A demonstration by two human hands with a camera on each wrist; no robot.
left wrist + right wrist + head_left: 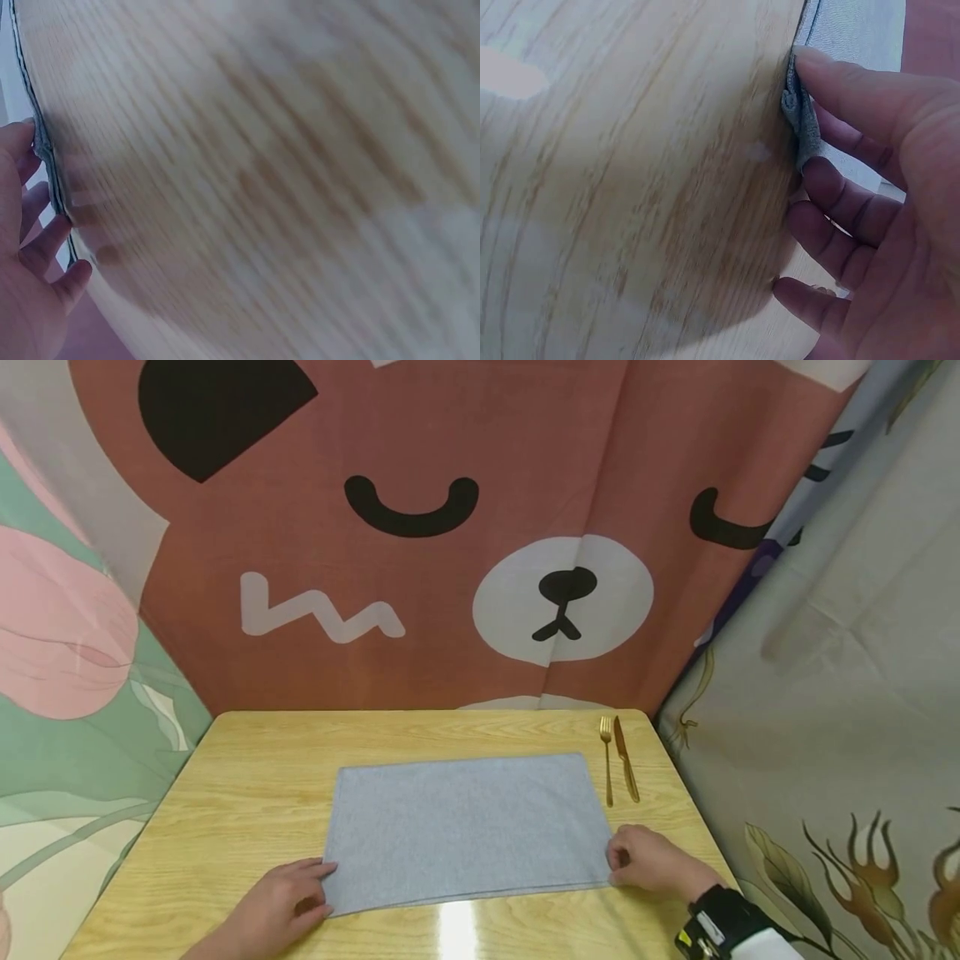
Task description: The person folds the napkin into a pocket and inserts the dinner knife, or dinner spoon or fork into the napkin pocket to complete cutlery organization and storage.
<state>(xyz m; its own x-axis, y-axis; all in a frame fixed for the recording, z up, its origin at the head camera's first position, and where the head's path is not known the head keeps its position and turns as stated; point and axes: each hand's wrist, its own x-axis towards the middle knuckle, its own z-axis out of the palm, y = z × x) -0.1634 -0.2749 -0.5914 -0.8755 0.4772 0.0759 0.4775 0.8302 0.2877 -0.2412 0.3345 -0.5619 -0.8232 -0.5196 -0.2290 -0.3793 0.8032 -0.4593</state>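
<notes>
A grey-blue folded cloth [468,831] lies flat on the wooden table, with layered edges along its near side. My left hand [273,902] touches its near left corner, thumb and fingertips spaced apart along the edge. In the left wrist view, those fingers [46,238] rest against the cloth's hemmed edge. At the near right corner, my right hand [652,862] has its fingers curled and pinches the cloth. The right wrist view shows the thumb [847,82] on the cloth [802,124], which is slightly bunched there; the fingertip beneath is partly hidden.
A gold fork [607,760] and a gold knife [626,760] lie side by side beyond the cloth's right edge. Behind the table [247,793] hangs a curtain with a bear face [420,593]. Patterned fabric [840,693] flanks the right side.
</notes>
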